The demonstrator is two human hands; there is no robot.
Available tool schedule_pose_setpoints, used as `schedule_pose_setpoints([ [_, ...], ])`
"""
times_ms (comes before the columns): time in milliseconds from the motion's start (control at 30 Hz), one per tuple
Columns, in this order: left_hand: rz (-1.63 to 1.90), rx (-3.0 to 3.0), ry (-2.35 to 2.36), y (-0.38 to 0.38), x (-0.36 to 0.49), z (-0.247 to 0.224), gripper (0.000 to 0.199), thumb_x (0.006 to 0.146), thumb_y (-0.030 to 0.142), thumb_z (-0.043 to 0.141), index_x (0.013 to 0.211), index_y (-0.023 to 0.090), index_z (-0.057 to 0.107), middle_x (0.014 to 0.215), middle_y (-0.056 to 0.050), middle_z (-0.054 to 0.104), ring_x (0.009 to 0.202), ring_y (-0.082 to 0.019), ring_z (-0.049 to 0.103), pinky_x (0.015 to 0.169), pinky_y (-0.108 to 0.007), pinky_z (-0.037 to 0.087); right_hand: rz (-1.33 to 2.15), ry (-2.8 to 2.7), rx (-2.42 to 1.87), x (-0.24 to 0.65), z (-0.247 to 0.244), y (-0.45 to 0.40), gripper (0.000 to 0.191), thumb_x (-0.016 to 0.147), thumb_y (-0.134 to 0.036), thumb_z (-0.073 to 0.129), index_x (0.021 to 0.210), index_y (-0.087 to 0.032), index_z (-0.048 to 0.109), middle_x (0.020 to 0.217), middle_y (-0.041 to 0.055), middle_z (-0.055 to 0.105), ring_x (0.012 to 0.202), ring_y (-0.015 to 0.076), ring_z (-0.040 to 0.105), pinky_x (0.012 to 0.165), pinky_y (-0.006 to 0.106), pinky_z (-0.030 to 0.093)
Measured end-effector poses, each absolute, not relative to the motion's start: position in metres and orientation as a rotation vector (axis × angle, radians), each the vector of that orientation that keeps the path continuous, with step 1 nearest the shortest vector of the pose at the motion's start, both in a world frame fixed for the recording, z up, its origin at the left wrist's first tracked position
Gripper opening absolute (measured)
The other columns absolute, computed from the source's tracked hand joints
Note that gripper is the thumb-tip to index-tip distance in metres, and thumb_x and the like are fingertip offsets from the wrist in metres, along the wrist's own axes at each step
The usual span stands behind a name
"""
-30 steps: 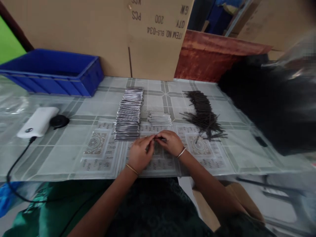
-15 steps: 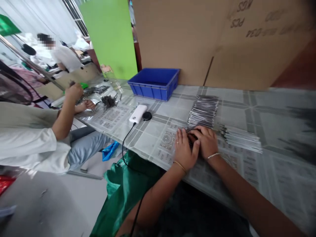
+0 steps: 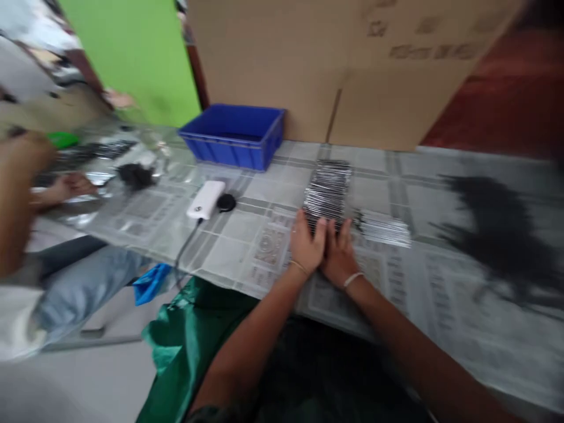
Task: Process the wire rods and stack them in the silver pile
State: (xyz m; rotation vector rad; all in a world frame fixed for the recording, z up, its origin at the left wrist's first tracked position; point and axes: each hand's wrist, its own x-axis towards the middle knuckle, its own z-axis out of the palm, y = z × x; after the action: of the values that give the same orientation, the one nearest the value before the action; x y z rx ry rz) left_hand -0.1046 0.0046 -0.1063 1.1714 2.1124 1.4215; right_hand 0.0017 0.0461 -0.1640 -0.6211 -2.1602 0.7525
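Note:
A row of thin shiny metal rods (image 3: 328, 191) lies side by side on the table, stretching away from me. At its near end my left hand (image 3: 306, 242) rests against the rods with fingers extended. Beside it, thumbs close together, my right hand (image 3: 338, 255) touches the same end, its fingers stretched forward. Neither hand visibly grips a rod, though some fingertips are blurred. Just right of the row lies a smaller bundle of pale, silvery rods (image 3: 384, 228).
A blue bin (image 3: 231, 154) stands at the back before a cardboard sheet (image 3: 273, 64). Left of me are a white power bank (image 3: 205, 201) with a cable and a black round disc (image 3: 226, 203). A blurred dark pile (image 3: 502, 229) lies right. A co-worker's hand (image 3: 77, 185) is far left.
The view has swung right, so everything appears further left. My right hand's fingers, bent over the near rods before, now extend forward beside my left hand at the row's end.

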Motion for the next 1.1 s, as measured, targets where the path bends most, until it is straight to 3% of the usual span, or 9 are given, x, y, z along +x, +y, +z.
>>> schedule_pose_setpoints([
  [100,1.553,1.026,2.009,0.007,-0.108,-0.105,0.071,0.096,0.058,0.037,0.147,0.010,0.031,0.156,-0.020,0.032,0.146,-0.027,0.029,0.120,-0.049,0.023,0.646,-2.197,-0.920,-0.002,-0.153,0.041,0.093,0.089,-0.039,0.064,0.157,-0.026,0.001,0.163,0.0120,-0.007,0.147,0.0431,-0.014,0.115,0.072,0.015],
  [267,1.649,0.932,1.887,0.012,-0.113,-0.105,0.067,0.095,0.054,0.042,0.146,0.011,0.036,0.154,-0.017,0.037,0.143,-0.022,0.035,0.121,-0.038,0.026,0.637,-2.372,-1.159,-0.006,-0.125,0.031,0.093,0.090,-0.042,0.059,0.156,-0.013,0.001,0.161,0.0214,-0.010,0.149,0.0405,-0.008,0.117,0.061,0.018],
  [367,1.623,0.968,1.945,0.010,-0.114,-0.103,0.067,0.094,0.053,0.044,0.147,0.011,0.036,0.155,-0.017,0.036,0.144,-0.023,0.034,0.121,-0.038,0.025,0.591,-2.431,-1.169,0.016,-0.102,0.037,0.090,0.091,-0.045,0.056,0.157,-0.013,0.002,0.162,0.0196,-0.008,0.150,0.0354,-0.002,0.117,0.054,0.021],
  [467,1.554,1.229,2.126,0.005,-0.108,-0.095,0.066,0.094,0.050,0.045,0.148,0.014,0.035,0.157,-0.016,0.033,0.147,-0.028,0.025,0.121,-0.048,0.020,0.331,-2.380,-1.215,0.075,-0.081,0.059,0.070,0.095,-0.041,0.048,0.155,-0.021,0.018,0.163,0.0116,0.009,0.149,0.0267,0.015,0.117,0.047,0.023],
  [567,1.332,1.746,2.239,0.003,-0.085,-0.084,0.052,0.094,0.040,0.047,0.142,0.020,0.045,0.156,-0.012,0.035,0.148,-0.032,0.022,0.120,-0.056,0.017,0.005,-2.206,-1.526,0.151,-0.075,0.092,0.048,0.096,-0.031,0.047,0.143,-0.025,0.046,0.150,0.0092,0.041,0.134,0.0283,0.039,0.111,0.045,0.028],
  [667,0.912,2.249,2.074,0.011,-0.049,-0.078,0.038,0.094,0.024,0.044,0.129,0.024,0.059,0.144,-0.009,0.052,0.135,-0.029,0.044,0.114,-0.051,0.029,-0.181,-2.193,-1.786,0.209,-0.084,0.121,0.036,0.094,-0.026,0.049,0.128,-0.025,0.062,0.128,0.0101,0.061,0.117,0.0296,0.050,0.102,0.046,0.031],
  [833,0.367,2.493,2.012,0.040,-0.005,-0.085,0.037,0.091,0.010,0.040,0.120,0.013,0.062,0.123,-0.016,0.064,0.111,-0.030,0.059,0.093,-0.045,0.043,-0.349,-2.376,-1.826,0.236,-0.101,0.149,0.027,0.095,-0.027,0.050,0.115,-0.022,0.068,0.110,0.0107,0.068,0.103,0.0273,0.055,0.099,0.044,0.030],
  [967,0.202,2.515,2.072,0.058,-0.002,-0.086,0.031,0.092,0.010,0.040,0.110,0.011,0.065,0.110,-0.016,0.067,0.099,-0.030,0.062,0.087,-0.044,0.042,-0.430,-2.514,-1.684,0.236,-0.099,0.160,0.023,0.096,-0.023,0.048,0.099,-0.020,0.071,0.101,0.0092,0.069,0.099,0.0245,0.055,0.104,0.043,0.026],
  [1100,0.129,2.590,2.051,0.067,-0.004,-0.082,0.027,0.092,0.010,0.041,0.099,0.010,0.067,0.100,-0.016,0.067,0.093,-0.028,0.063,0.087,-0.043,0.040,-0.440,-2.687,-1.460,0.242,-0.092,0.168,0.023,0.093,-0.018,0.047,0.095,-0.016,0.069,0.099,0.0112,0.070,0.099,0.0244,0.058,0.104,0.040,0.029],
])
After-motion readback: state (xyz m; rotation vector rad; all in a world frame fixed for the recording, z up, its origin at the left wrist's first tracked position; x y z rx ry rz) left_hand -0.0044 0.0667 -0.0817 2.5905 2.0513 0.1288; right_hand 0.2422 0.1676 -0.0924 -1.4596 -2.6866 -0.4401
